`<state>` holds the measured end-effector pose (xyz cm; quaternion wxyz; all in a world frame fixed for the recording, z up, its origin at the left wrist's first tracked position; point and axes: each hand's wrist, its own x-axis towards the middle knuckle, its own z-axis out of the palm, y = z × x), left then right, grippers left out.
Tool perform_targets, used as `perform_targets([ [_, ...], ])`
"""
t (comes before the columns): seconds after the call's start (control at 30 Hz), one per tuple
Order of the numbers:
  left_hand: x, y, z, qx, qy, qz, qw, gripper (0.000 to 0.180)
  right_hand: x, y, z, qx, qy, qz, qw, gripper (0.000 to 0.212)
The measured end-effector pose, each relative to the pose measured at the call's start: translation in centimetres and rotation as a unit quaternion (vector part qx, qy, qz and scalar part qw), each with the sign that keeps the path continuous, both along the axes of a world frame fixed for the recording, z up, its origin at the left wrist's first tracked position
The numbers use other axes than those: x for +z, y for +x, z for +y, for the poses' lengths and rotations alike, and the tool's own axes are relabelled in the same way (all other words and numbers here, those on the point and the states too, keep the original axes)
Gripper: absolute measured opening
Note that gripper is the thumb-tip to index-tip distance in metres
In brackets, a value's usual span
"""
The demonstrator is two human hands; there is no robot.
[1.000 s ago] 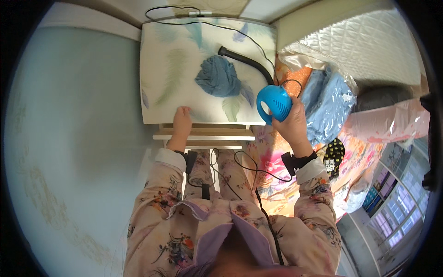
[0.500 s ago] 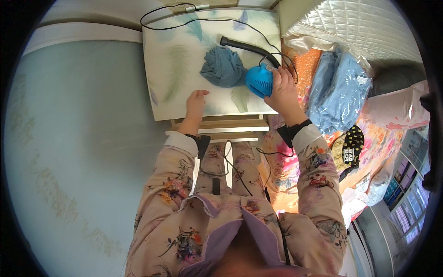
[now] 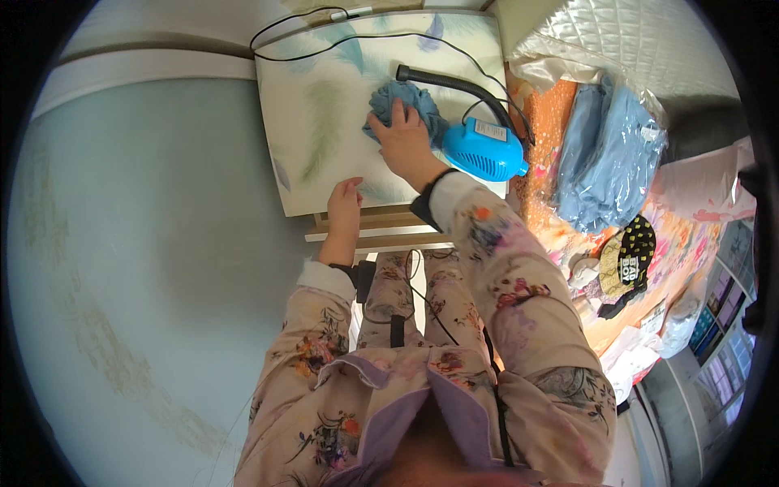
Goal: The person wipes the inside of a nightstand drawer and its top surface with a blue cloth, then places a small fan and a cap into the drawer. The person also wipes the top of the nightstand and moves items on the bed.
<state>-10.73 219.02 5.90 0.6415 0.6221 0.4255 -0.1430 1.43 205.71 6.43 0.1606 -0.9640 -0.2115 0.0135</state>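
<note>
My right hand [image 3: 403, 144] lies palm down on a crumpled blue cloth [image 3: 422, 101], its fingers apart over the folds. Just right of the cloth rests a blue electric blower [image 3: 484, 152] with vent slits and a pale label, which no hand touches. A black ribbed hose [image 3: 454, 84] curves behind the blower; whether the two are joined is hidden. My left hand [image 3: 345, 204] hovers by the near edge of the feather-patterned tabletop [image 3: 284, 105], its fingers curled together with nothing in them.
A black cord [image 3: 381, 36] loops across the tabletop's far side. On the right, a bed with orange floral cover [image 3: 560, 114] holds blue clothing in clear plastic [image 3: 608, 154] and a black-and-yellow cap [image 3: 629, 256]. A pale blue panel [image 3: 162, 227] fills the left. Wires hang between my wrists.
My right hand has let go of the blower and moved left onto the cloth. The blower now lies turned, its label side showing. My left hand has hardly moved.
</note>
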Motion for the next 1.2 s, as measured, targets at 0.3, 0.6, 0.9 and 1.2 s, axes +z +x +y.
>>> perform_targets([
  [0.3,-5.4,2.6,3.1,-0.101,0.221,-0.054,0.969,0.017,4.0,-2.0,-1.7,-0.157,0.361,0.109,0.913,0.038],
  [0.6,-2.7,7.1,0.6,-0.273,0.562,-0.014,0.781,0.037,9.8,-11.1,-13.3,-0.278,0.305,0.073,0.908,0.041],
  [0.9,-1.7,3.1,-11.4,-0.036,-0.206,-0.023,0.978,0.029,10.4,-16.0,-18.5,-0.406,0.396,0.09,0.819,0.037],
  [1.2,-5.9,5.7,-15.8,0.108,-0.358,-0.004,0.928,0.024,8.7,-5.9,-20.0,-0.22,0.254,0.038,0.941,0.047],
])
